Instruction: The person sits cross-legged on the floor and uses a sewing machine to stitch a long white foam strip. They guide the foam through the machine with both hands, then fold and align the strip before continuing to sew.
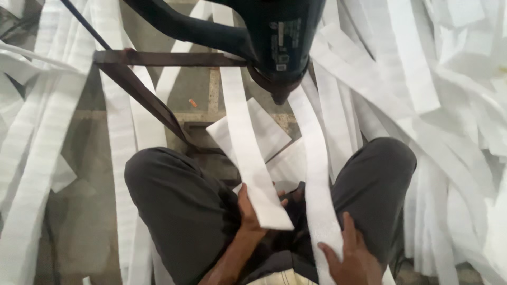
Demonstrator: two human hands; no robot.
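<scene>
1. Head view, bottom centre of the frame: the left hand [248,211] is curled closed on the near end of 1 white foam strip [245,142], fingers wrapped under its edge, thumb side against the strip.
2. Lower right: the right hand [351,258] lies flat on a 2nd strip [317,174], thumb spread, fingers pressing it to the lap; whether they grip round it I cannot tell.
3. Both hands sit between 2 dark-trousered knees [174,195].
4. Each strip's long axis runs away from the fingers, up the frame, and the 2 converge toward the dark heat tool [280,37] at top centre. The left hand's strip passes just left of the nozzle; the right hand's strip ends right beneath it.
5. A rusty metal frame [158,79] holds the tool, upper left.
6. Loose strips [449,105] are heaped on the floor at both sides, thickest at the right.
</scene>
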